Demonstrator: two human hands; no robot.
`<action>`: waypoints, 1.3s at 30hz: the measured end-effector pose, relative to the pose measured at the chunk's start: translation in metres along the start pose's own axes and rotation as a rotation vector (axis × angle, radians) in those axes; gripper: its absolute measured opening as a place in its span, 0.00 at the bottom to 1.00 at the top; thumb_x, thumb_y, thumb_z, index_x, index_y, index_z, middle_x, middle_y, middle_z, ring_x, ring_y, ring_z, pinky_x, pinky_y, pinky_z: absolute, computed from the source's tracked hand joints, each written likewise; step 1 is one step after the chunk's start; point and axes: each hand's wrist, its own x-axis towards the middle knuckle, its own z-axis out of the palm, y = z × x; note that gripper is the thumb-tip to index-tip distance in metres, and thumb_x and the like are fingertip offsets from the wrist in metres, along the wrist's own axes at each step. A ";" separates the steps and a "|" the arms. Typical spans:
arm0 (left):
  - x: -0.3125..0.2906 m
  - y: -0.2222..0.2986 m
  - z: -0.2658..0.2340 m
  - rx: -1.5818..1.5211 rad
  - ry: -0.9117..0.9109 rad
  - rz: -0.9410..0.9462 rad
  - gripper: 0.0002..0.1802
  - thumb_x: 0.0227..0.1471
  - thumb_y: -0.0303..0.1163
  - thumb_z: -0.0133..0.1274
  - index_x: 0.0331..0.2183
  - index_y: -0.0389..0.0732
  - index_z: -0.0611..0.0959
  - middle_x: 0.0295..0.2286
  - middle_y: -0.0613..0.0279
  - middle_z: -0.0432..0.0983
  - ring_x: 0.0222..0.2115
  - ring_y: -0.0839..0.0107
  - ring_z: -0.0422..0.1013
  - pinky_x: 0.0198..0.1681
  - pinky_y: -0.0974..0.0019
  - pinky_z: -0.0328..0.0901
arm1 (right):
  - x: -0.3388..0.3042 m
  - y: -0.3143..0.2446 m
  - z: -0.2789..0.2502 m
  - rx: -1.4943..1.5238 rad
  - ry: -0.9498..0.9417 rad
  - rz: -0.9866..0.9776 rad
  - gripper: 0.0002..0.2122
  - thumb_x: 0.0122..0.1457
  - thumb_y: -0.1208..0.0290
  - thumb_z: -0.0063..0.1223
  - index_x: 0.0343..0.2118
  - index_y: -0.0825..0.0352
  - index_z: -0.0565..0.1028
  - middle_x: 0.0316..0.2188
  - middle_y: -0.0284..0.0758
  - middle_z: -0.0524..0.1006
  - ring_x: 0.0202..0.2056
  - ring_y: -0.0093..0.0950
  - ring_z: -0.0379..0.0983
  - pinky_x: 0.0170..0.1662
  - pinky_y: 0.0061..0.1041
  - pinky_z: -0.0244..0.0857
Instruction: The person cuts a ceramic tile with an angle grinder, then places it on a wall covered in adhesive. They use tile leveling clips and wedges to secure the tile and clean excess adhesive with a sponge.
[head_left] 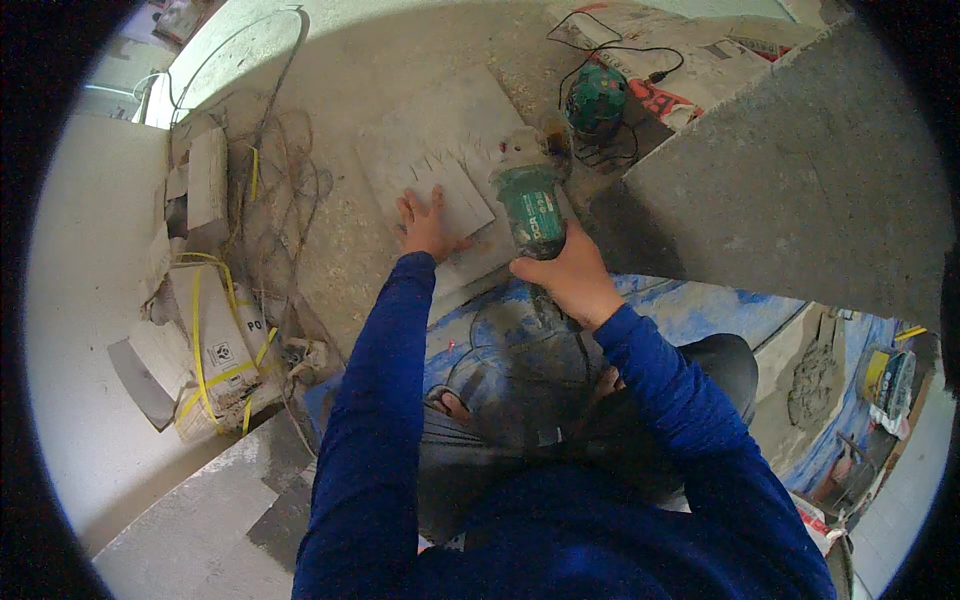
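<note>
My right hand (575, 278) is wrapped round the body of a green angle grinder (532, 212). Its dusty metal head points away from me, beside the right edge of a small tile piece (466, 198). Several narrow slits run into the far edge of that piece. My left hand (424, 228) lies on the near left part of it with the fingers spread. Under the small piece is a larger pale tile (470, 105), coated in dust, on the floor. The grinder's disc cannot be made out clearly.
Another green power tool (597, 100) with a black cord stands far right, beside printed sacks (700, 45). A large grey slab (780, 170) juts in at right. Strapped boxes (215, 330) and tangled cable (285, 180) lie left. Wet mortar (815, 380) sits near a tub (888, 385).
</note>
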 end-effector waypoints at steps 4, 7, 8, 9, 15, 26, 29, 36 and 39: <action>-0.006 0.001 -0.020 0.117 0.026 0.116 0.62 0.44 0.67 0.65 0.70 0.46 0.57 0.69 0.39 0.48 0.70 0.42 0.43 0.69 0.41 0.47 | 0.001 -0.005 0.004 -0.044 -0.036 0.024 0.34 0.40 0.58 0.72 0.48 0.75 0.71 0.41 0.54 0.80 0.46 0.50 0.78 0.51 0.42 0.71; -0.027 0.013 -0.054 -1.183 -0.268 -0.185 0.51 0.54 0.70 0.54 0.65 0.42 0.68 0.61 0.45 0.66 0.64 0.50 0.57 0.67 0.47 0.51 | 0.001 -0.005 0.014 -0.098 -0.024 0.030 0.35 0.40 0.59 0.72 0.49 0.74 0.71 0.41 0.54 0.80 0.46 0.51 0.78 0.50 0.43 0.72; -0.040 0.022 -0.065 -1.350 -0.435 -0.139 0.48 0.56 0.70 0.52 0.63 0.41 0.70 0.59 0.48 0.68 0.61 0.54 0.61 0.66 0.48 0.53 | 0.001 -0.005 0.018 -0.084 -0.034 0.022 0.35 0.40 0.59 0.72 0.49 0.74 0.70 0.41 0.54 0.80 0.46 0.52 0.78 0.50 0.43 0.72; -0.055 0.035 -0.070 -1.511 -0.600 -0.120 0.46 0.58 0.69 0.49 0.62 0.41 0.72 0.57 0.50 0.71 0.58 0.57 0.64 0.65 0.49 0.56 | 0.001 -0.004 0.022 -0.068 -0.051 0.001 0.36 0.39 0.59 0.72 0.50 0.74 0.70 0.41 0.54 0.80 0.46 0.52 0.78 0.50 0.44 0.72; -0.095 0.089 -0.081 -1.967 -0.505 -0.068 0.34 0.61 0.64 0.51 0.51 0.43 0.80 0.42 0.62 0.80 0.39 0.67 0.76 0.45 0.57 0.72 | -0.007 0.007 0.043 -0.218 -0.063 -0.050 0.36 0.39 0.59 0.72 0.49 0.75 0.69 0.40 0.55 0.80 0.45 0.54 0.78 0.50 0.46 0.72; -0.067 0.090 -0.037 -2.166 -0.326 -0.318 0.20 0.53 0.50 0.63 0.39 0.45 0.82 0.28 0.66 0.78 0.24 0.68 0.74 0.27 0.59 0.71 | -0.004 0.019 0.064 -0.252 -0.123 0.041 0.40 0.38 0.57 0.76 0.51 0.75 0.67 0.43 0.57 0.80 0.48 0.54 0.77 0.51 0.44 0.72; -0.067 0.085 -0.034 -2.169 -0.348 -0.309 0.20 0.53 0.49 0.63 0.40 0.45 0.82 0.29 0.65 0.78 0.25 0.68 0.74 0.28 0.59 0.72 | -0.004 0.021 0.069 -0.265 -0.124 0.064 0.42 0.37 0.55 0.76 0.52 0.76 0.67 0.45 0.57 0.79 0.49 0.53 0.77 0.52 0.44 0.71; -0.067 0.078 -0.037 -2.062 -0.201 -0.192 0.25 0.60 0.56 0.52 0.45 0.45 0.82 0.37 0.61 0.81 0.36 0.64 0.78 0.44 0.59 0.74 | 0.022 0.024 0.084 -0.296 -0.136 0.052 0.43 0.35 0.54 0.78 0.54 0.73 0.68 0.46 0.55 0.79 0.50 0.52 0.77 0.53 0.44 0.71; -0.049 0.057 -0.040 -2.108 -0.338 -0.229 0.29 0.65 0.56 0.46 0.51 0.42 0.79 0.46 0.58 0.80 0.45 0.63 0.77 0.53 0.58 0.71 | 0.038 0.017 0.096 -0.301 -0.105 0.004 0.43 0.36 0.56 0.76 0.55 0.73 0.68 0.45 0.54 0.80 0.49 0.51 0.77 0.52 0.43 0.72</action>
